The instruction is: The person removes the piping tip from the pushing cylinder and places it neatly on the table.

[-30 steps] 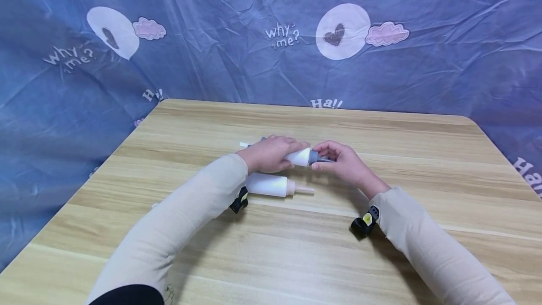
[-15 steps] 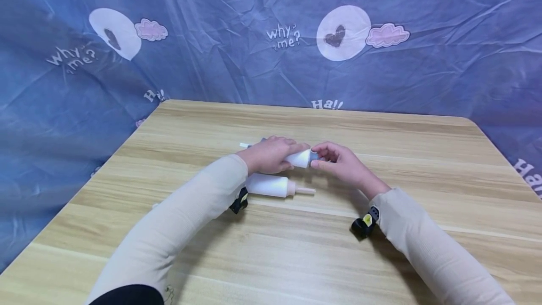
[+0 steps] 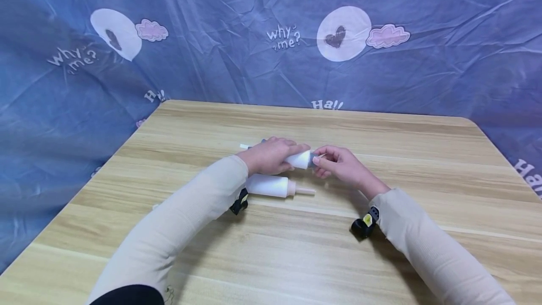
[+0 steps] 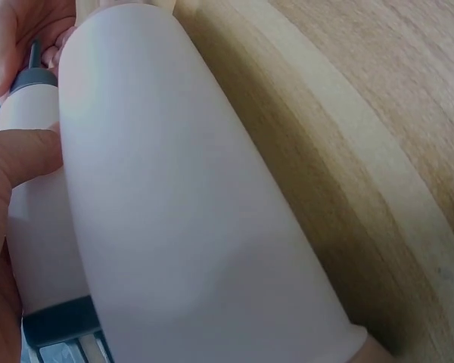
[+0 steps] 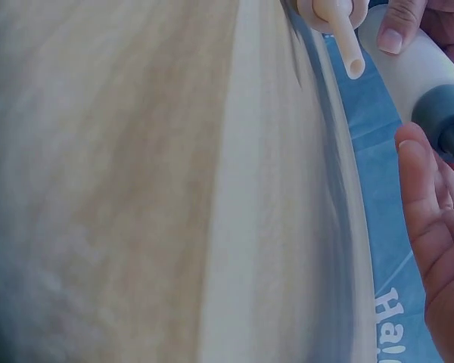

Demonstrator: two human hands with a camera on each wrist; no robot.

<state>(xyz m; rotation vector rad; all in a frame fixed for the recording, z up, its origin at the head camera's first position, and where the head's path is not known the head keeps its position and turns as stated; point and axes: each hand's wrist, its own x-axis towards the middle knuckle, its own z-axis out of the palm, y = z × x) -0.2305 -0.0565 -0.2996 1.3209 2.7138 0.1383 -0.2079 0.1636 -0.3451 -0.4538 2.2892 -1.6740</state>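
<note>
In the head view, my left hand (image 3: 275, 155) grips a white syringe-like tube (image 3: 298, 159) from above, its thumb along the barrel. The tube has a blue-grey cap (image 5: 443, 113) with a thin nozzle at its right end. A blue-grey collar (image 4: 60, 321) with a slotted part is at its other end. My right hand (image 3: 338, 166) pinches the cap between thumb and fingers, partly hiding the nozzle. Nearer to me a second white tube (image 3: 268, 186) lies on the table, with a pale pink tip pointing right. The left forearm hides its other end.
The wooden table (image 3: 296, 258) reaches to a blue printed cloth (image 3: 237, 60) hanging behind and at the sides. A small pale thing (image 3: 155, 206) shows beside the left sleeve. Black wrist cameras (image 3: 362, 227) hang below both sleeves.
My right thumb and fingers have shifted round the cap: the thumb has moved up onto it, and other fingers now show below. My left hand keeps its place on the tube.
</note>
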